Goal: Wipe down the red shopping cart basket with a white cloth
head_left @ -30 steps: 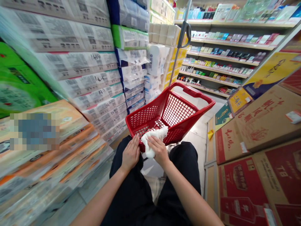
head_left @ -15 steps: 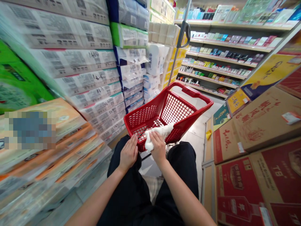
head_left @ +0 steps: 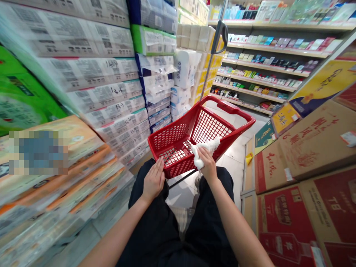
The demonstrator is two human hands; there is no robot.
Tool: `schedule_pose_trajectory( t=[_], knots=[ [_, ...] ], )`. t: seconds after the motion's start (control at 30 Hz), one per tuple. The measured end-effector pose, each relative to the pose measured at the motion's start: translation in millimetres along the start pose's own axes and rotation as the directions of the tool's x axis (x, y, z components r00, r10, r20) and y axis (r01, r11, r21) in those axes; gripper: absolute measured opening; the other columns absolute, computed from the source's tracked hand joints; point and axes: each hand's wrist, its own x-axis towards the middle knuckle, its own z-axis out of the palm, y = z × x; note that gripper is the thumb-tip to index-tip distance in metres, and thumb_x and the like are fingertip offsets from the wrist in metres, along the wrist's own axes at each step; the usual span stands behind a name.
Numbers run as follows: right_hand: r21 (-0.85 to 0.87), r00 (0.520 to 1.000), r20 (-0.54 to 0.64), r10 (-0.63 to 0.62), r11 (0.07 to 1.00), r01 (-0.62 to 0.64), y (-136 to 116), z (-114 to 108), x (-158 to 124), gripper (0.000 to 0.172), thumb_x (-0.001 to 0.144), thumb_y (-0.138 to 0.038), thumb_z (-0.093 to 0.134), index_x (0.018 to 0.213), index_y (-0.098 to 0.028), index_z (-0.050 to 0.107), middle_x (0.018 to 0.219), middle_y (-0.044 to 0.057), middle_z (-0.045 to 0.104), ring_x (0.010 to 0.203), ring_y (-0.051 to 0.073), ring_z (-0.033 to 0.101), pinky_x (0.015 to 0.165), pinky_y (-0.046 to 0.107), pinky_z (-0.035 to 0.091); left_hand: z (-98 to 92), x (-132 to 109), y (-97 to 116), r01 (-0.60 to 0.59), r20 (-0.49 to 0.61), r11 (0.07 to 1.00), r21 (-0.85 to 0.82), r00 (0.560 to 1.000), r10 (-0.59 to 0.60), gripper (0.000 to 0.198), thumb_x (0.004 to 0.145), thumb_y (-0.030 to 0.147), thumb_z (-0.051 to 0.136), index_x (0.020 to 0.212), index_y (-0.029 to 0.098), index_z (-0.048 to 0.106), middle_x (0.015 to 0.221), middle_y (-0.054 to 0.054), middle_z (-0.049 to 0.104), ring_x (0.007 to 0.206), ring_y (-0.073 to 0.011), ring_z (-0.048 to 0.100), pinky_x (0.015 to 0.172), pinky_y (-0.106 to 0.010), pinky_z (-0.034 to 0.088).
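Observation:
A red plastic shopping basket (head_left: 213,124) with lattice walls stands tilted in front of my knees. Its near left corner is under my left hand (head_left: 154,178), whose fingers lie together over the rim. My right hand (head_left: 207,163) is closed on a fluffy white cloth (head_left: 213,145), pressing it against the basket's near right rim. Part of the cloth spreads past my fingers along that rim. Through the lattice the bottom shows bright from the floor behind it. My right palm and the cloth's underside are hidden.
Wrapped paper packs (head_left: 91,68) rise in stacks on the left, with orange packs (head_left: 86,163) nearer. Cardboard cartons (head_left: 308,141) line the right side. A metal pole with a dark handle (head_left: 219,39) stands behind the basket, before shelves (head_left: 267,63) of small boxes.
My right hand has moved right along the basket's near rim, taking the white cloth with it. My left hand stays at the corner.

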Motion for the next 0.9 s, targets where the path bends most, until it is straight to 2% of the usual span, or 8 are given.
schedule_pose_trajectory(
  t=[0.07, 0.13, 0.23, 0.37, 0.47, 0.63, 0.8, 0.9],
  knots=[
    [-0.006, 0.998, -0.048, 0.045, 0.999, -0.045, 8, -3, 2, 0.045, 0.090, -0.012, 0.048, 0.133, -0.019, 0.060, 0.133, 0.011, 0.061, 0.131, 0.026, 0.049, 0.111, 0.048, 0.042, 0.5, 0, 0, 0.000, -0.003, 1.000, -0.002, 1.000, 0.000, 0.063, 0.094, 0.016, 0.038, 0.155, 0.019, 0.018, 0.157, -0.010, 0.030, 0.143, -0.0254, 0.036, 0.113, -0.049, 0.039],
    [0.000, 0.992, -0.084, 0.096, 0.995, -0.097, -3, 3, 0, 0.044, 0.091, -0.013, 0.047, 0.132, -0.018, 0.060, 0.133, 0.012, 0.061, 0.131, 0.027, 0.048, 0.111, 0.050, 0.042, 0.7, 0, 0, 0.004, 0.001, 1.000, 0.000, 1.000, -0.004, 0.064, 0.094, 0.016, 0.039, 0.154, 0.019, 0.018, 0.157, -0.011, 0.031, 0.143, -0.0254, 0.036, 0.114, -0.049, 0.039],
    [0.049, 0.992, -0.062, 0.113, 0.993, -0.110, -47, 26, -8, 0.044, 0.091, -0.014, 0.046, 0.133, -0.017, 0.058, 0.135, 0.012, 0.059, 0.133, 0.027, 0.046, 0.111, 0.049, 0.041, 0.2, 0, -1, 0.007, 0.013, 1.000, 0.006, 1.000, -0.007, 0.064, 0.094, 0.015, 0.040, 0.154, 0.019, 0.019, 0.156, -0.011, 0.034, 0.143, -0.0252, 0.035, 0.114, -0.049, 0.038],
    [0.159, 0.998, 0.068, 0.012, 0.987, -0.023, -112, 56, -19, 0.044, 0.089, -0.013, 0.049, 0.132, -0.016, 0.059, 0.134, 0.011, 0.061, 0.133, 0.025, 0.047, 0.110, 0.044, 0.043, -1.7, -2, -3, -0.007, 0.033, 1.000, -0.023, 0.999, 0.008, 0.064, 0.094, 0.019, 0.041, 0.154, 0.019, 0.019, 0.157, -0.012, 0.032, 0.143, -0.0259, 0.034, 0.114, -0.048, 0.039],
    [0.181, 0.991, 0.128, -0.043, 0.983, 0.019, -127, 60, -20, 0.042, 0.090, -0.013, 0.050, 0.130, -0.017, 0.060, 0.133, 0.010, 0.061, 0.131, 0.025, 0.049, 0.109, 0.042, 0.045, -2.7, -2, -4, -0.016, 0.049, 0.999, -0.043, 0.999, 0.018, 0.065, 0.094, 0.021, 0.042, 0.154, 0.017, 0.019, 0.158, -0.013, 0.028, 0.145, -0.0266, 0.032, 0.114, -0.047, 0.039],
    [0.200, 0.975, 0.148, -0.166, 0.971, 0.135, -77, 34, -12, 0.037, 0.093, -0.017, 0.050, 0.128, -0.019, 0.063, 0.133, 0.010, 0.062, 0.132, 0.024, 0.050, 0.108, 0.042, 0.046, -1.4, -1, -2, 0.008, 0.032, 1.000, 0.000, 0.999, -0.008, 0.064, 0.095, 0.017, 0.040, 0.155, 0.020, 0.018, 0.157, -0.011, 0.033, 0.144, -0.0243, 0.034, 0.115, -0.047, 0.037],
    [0.095, 1.000, -0.009, -0.005, 0.995, 0.005, -7, 1, -2, 0.038, 0.092, -0.015, 0.050, 0.126, -0.020, 0.064, 0.131, 0.012, 0.063, 0.130, 0.025, 0.052, 0.108, 0.046, 0.045, 0.1, -1, -1, 0.007, 0.021, 1.000, 0.013, 1.000, -0.007, 0.065, 0.094, 0.015, 0.040, 0.155, 0.018, 0.017, 0.158, -0.011, 0.030, 0.145, -0.0251, 0.032, 0.114, -0.047, 0.038],
    [0.058, 0.995, -0.064, 0.071, 0.996, -0.067, 0, -1, -1, 0.039, 0.090, -0.014, 0.051, 0.126, -0.019, 0.065, 0.130, 0.012, 0.063, 0.129, 0.026, 0.052, 0.108, 0.048, 0.045, 0.3, -1, -1, 0.008, 0.015, 1.000, 0.003, 1.000, -0.008, 0.065, 0.094, 0.015, 0.040, 0.155, 0.019, 0.018, 0.158, -0.011, 0.030, 0.145, -0.0253, 0.032, 0.114, -0.047, 0.038]
  ],
)
